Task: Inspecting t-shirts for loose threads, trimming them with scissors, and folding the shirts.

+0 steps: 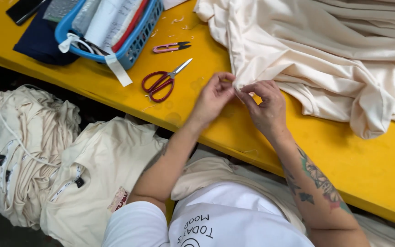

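Both hands, left hand (213, 96) and right hand (266, 107), pinch the cream garment's (307, 59) near corner, cloth trailing up-right.

Your left hand (213, 97) and right hand (266, 106) pinch the near edge of the rumpled cream cotton garment (325, 59) on the yellow table (380, 164), with red-handled metal scissors (162, 81) lying just left.

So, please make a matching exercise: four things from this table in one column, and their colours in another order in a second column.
Things:
1. large scissors
2. small thread snips
3. basket
4. garment pinched by both hands

Colours:
a. cream
b. blue
c. dark red handles
d. pink

Pairs: 1-c, 2-d, 3-b, 4-a
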